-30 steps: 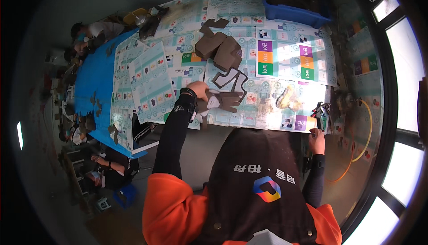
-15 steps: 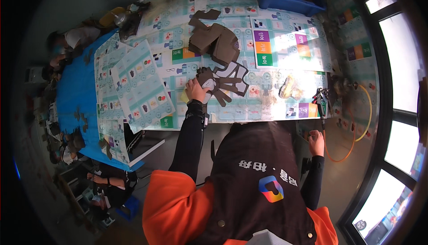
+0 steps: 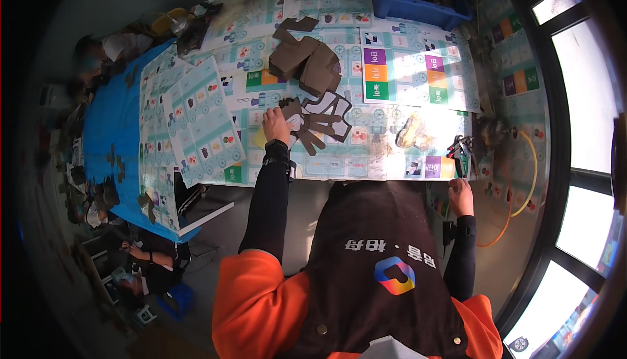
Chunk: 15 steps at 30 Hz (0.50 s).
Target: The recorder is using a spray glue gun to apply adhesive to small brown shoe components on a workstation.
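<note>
My left hand (image 3: 277,126) is at the left edge of a dark brown, glove-shaped flat piece (image 3: 304,121), its fingers bent around that edge and the thumb near a pale patch. Strips like glove fingers fan out from the piece toward the right and the near side. White pieces with dark outlines (image 3: 339,119) lie against it. My right hand (image 3: 461,197) is at the table's near edge, fingers curled; whatever it may hold is hidden. Just beyond it, a dark tool with a red part, resembling a spray gun (image 3: 461,149), rests at the table's right corner.
Stacked brown pieces (image 3: 307,65) lie farther back. A blue crate (image 3: 418,8) stands at the far edge. Loose printed sheets (image 3: 204,121) cover the left side. Orange hose (image 3: 501,232) hangs at right. People (image 3: 147,254) sit by a blue-covered table (image 3: 112,121).
My right hand has risen to the table edge, closer to the spray-gun-like tool. My left hand has shifted slightly outward along the brown piece. The whole view has shifted a little.
</note>
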Each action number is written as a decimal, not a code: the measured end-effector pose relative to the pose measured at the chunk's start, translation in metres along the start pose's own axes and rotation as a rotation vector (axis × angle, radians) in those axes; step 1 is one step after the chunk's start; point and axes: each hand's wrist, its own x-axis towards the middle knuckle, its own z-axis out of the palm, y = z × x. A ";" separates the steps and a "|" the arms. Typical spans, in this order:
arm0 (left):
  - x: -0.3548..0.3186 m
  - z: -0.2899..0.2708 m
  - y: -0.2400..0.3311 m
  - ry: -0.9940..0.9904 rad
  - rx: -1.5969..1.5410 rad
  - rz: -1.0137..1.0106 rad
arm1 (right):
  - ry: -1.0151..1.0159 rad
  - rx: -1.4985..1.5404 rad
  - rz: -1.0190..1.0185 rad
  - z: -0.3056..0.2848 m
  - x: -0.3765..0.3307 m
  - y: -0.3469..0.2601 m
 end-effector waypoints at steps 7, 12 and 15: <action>-0.036 -0.052 0.070 -0.197 -0.364 0.094 | -0.004 0.084 0.044 0.002 0.034 0.078; -0.070 -0.074 0.160 -0.573 -0.520 0.254 | 0.093 -0.021 0.029 0.024 0.071 0.111; -0.076 -0.057 0.208 -0.705 -0.629 0.288 | 0.133 -0.120 0.096 0.030 0.087 0.112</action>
